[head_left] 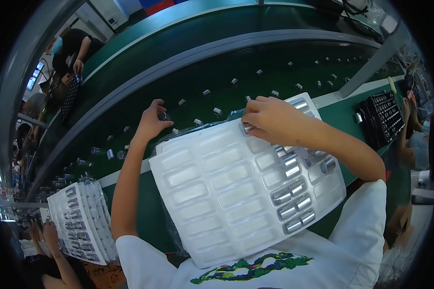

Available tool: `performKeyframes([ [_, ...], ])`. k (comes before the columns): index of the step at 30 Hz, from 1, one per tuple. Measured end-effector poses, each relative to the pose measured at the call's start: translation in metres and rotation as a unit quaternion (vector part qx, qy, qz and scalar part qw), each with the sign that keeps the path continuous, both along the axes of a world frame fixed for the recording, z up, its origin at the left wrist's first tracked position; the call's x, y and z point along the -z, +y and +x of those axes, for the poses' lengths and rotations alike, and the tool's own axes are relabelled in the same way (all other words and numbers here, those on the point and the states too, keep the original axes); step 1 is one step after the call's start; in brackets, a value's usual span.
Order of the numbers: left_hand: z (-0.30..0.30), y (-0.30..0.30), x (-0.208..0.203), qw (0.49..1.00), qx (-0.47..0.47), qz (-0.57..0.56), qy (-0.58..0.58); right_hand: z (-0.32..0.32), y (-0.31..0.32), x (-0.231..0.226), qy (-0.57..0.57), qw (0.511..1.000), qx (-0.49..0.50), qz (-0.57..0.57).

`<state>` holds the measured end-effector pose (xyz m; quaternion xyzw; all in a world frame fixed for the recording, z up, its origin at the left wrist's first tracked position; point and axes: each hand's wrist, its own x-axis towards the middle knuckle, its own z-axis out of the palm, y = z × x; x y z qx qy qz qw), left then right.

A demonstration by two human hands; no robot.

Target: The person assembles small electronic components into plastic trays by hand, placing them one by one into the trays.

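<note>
A white moulded plastic tray [210,192] lies tilted in front of me, on top of a stack of similar trays. Short silver metal cylinders [293,210] lie on their sides in pairs in several of its right-hand pockets; the left columns of pockets hold none. Beyond the tray's far left edge, over the belt, my left hand [152,126] is closed on a dark-ended metal cylinder [164,116]. My right hand [275,119] reaches over the tray's far edge, its fingers closed around another metal cylinder [247,127], mostly hidden under them.
Loose cylinders [217,111] are scattered along a green conveyor belt [188,82] behind the tray. A grey rail [226,41] runs along its far side. At left, a co-worker's hand [50,233] touches another filled white tray [58,202]; black trays [378,115] stand at right near another person.
</note>
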<state>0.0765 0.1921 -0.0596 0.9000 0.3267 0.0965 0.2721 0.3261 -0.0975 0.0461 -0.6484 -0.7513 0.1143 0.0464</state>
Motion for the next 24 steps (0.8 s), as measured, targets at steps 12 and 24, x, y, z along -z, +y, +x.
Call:
performKeyframes([
  [12,0.043,-0.041,-0.027,0.958,0.272,-0.033,0.087,0.005,0.0,-0.01,0.37,0.922,0.112,0.024],
  [24,0.015,-0.054,-0.08,0.931,0.007,-0.29,-0.222,-0.007,-0.026,-0.003,0.809,0.565,0.143,-0.075],
])
